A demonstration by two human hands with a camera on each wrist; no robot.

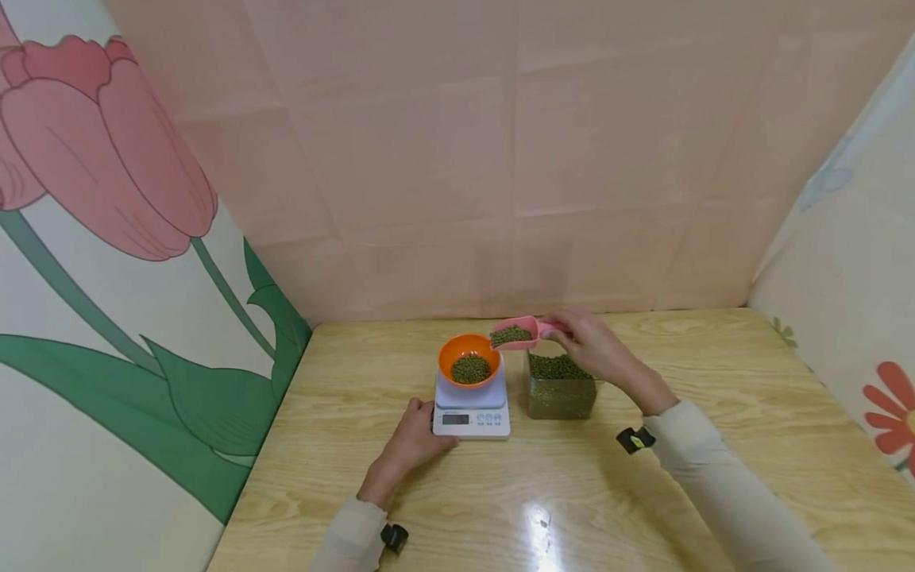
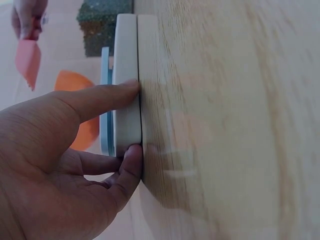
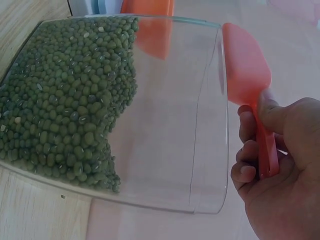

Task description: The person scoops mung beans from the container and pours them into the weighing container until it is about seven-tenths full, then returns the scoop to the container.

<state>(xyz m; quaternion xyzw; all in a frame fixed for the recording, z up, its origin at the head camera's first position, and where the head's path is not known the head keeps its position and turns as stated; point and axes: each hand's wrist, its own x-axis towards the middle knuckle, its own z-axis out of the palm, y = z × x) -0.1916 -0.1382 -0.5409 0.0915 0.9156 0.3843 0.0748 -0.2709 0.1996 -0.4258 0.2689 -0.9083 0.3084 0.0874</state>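
Observation:
My right hand point(image 1: 589, 343) grips the handle of a pink scoop point(image 1: 527, 324) that carries green mung beans. The scoop's tip is at the right rim of an orange bowl point(image 1: 446, 349), in the air. Inside the bowl lies a small heap of mung beans point(image 1: 469, 369). The bowl stands on a white kitchen scale point(image 1: 468, 429), whose display digits are too small to read. My left hand point(image 1: 418, 437) holds the scale's near left corner; in the left wrist view its thumb and curled fingers touch the casing point(image 2: 126, 65).
Right of the scale stands a clear box point(image 1: 561, 401), partly filled with mung beans point(image 3: 65, 100), below my right forearm. The wooden table point(image 1: 600, 508) meets a pink-covered wall point(image 1: 515, 199) behind. Printed side walls rise at left and right.

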